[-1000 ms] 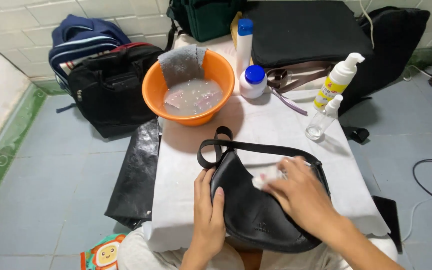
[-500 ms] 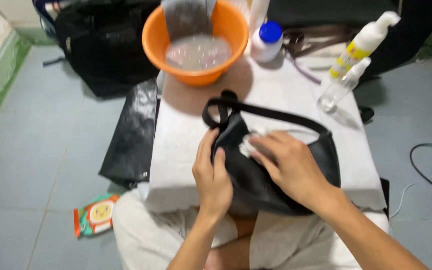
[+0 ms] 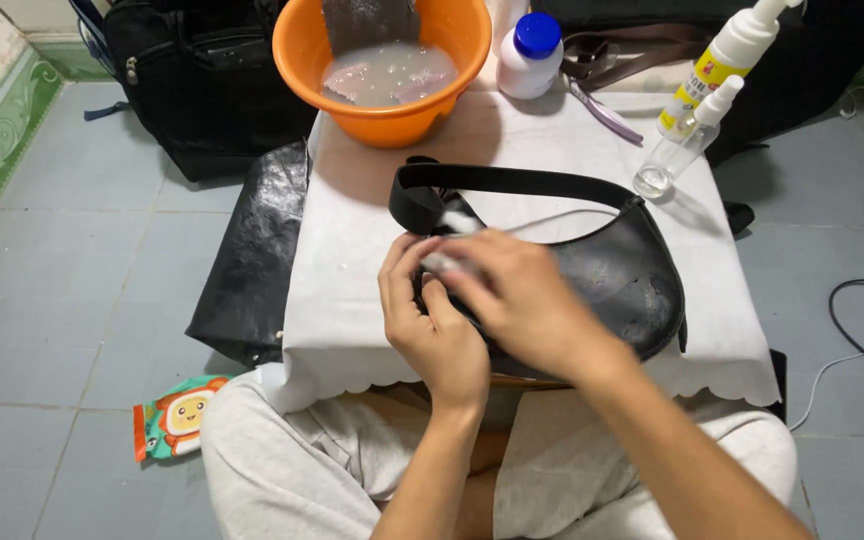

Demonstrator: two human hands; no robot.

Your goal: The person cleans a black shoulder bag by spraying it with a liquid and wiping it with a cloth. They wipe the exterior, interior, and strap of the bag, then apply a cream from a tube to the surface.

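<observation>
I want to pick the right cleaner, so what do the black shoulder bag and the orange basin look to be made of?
The black shoulder bag looks like leather or faux leather: a smooth, faintly grained surface with a soft sheen, though which of the two cannot be told. The orange basin looks like moulded plastic: uniform glossy colour and a thin rolled rim.

Both hands meet near the table's front edge: left hand (image 3: 439, 325) with fingers curled, right hand (image 3: 522, 300) overlapping it, palm down.

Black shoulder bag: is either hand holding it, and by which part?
The left hand steadies the black shoulder bag at its left end, near the strap base. The right hand presses a small white wipe there.
</observation>
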